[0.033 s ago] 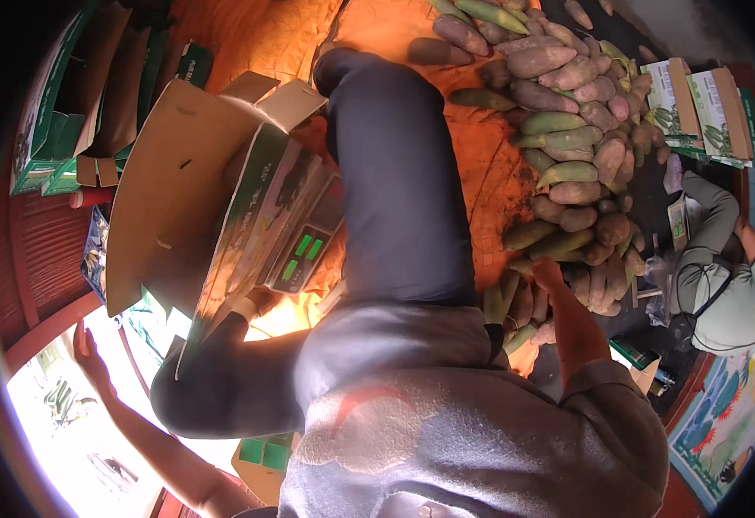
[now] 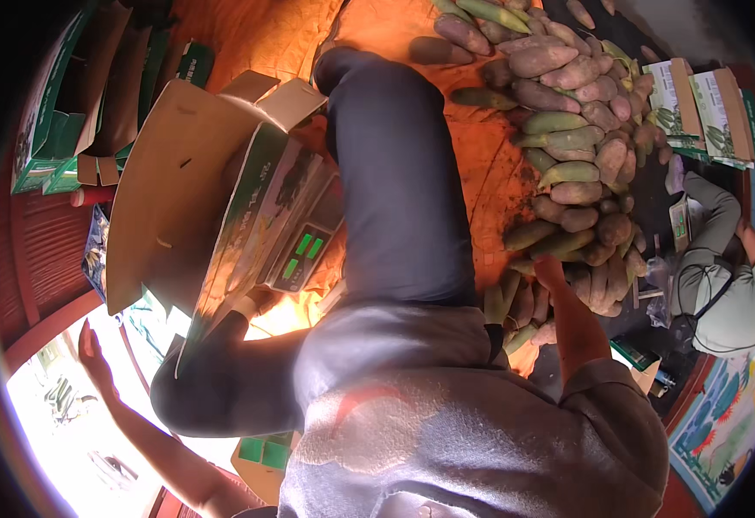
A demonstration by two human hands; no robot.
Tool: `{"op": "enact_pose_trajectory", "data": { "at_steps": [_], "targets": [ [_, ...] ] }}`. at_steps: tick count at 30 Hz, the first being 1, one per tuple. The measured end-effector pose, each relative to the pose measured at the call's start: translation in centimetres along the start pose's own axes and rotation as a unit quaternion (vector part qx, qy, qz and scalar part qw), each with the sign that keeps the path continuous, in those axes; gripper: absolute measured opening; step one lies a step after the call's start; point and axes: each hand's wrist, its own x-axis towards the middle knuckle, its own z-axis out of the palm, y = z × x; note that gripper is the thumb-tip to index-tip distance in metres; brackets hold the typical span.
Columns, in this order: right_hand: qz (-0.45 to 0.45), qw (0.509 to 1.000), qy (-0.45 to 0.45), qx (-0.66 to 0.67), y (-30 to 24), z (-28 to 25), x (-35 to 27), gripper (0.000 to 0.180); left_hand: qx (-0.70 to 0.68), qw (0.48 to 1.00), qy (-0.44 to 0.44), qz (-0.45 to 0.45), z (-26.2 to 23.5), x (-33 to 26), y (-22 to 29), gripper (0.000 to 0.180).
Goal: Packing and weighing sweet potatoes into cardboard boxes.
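Observation:
My right hand [image 2: 550,271] reaches into the near part of a big heap of radishes [image 2: 578,192], long roots in green and earthy pinkish brown. Its fingers look closed at the end of a green radish [image 2: 522,266], though they are partly hidden. Away to the left, my left hand [image 2: 92,352] hangs in bright light with its fingers stretched out, holding nothing. Between that hand and my leg, an open cardboard carton [image 2: 170,186] stands tilted, a green printed panel facing me. Beside the carton is a digital scale [image 2: 302,259] with lit green displays.
An orange sheet [image 2: 491,164] lies under the heap. More open cartons [image 2: 66,129] stand at the far left, and printed cartons [image 2: 697,108] at the far right. A person [image 2: 731,293] sits at the right near another scale [image 2: 679,220]. A small box [image 2: 261,466] is behind my left leg.

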Motion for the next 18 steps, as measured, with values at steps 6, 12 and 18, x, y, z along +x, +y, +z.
{"op": "enact_pose_trajectory", "data": {
  "at_steps": [6,12,18],
  "targets": [
    [-0.073,0.990,0.035,-0.115,-2.4,-0.6,1.7,0.049,0.047,0.993,-0.090,-0.051,4.5,-4.2,-0.1,0.045],
    [-0.123,0.936,0.033,-0.329,-7.0,0.0,2.1,0.073,-0.023,0.950,-0.167,-0.261,6.7,-6.7,-3.3,0.052],
    [-0.171,0.895,0.046,-0.410,-5.6,1.9,5.2,0.043,-0.015,0.968,-0.118,-0.221,6.0,-7.3,-4.4,0.053]
  ]
}}
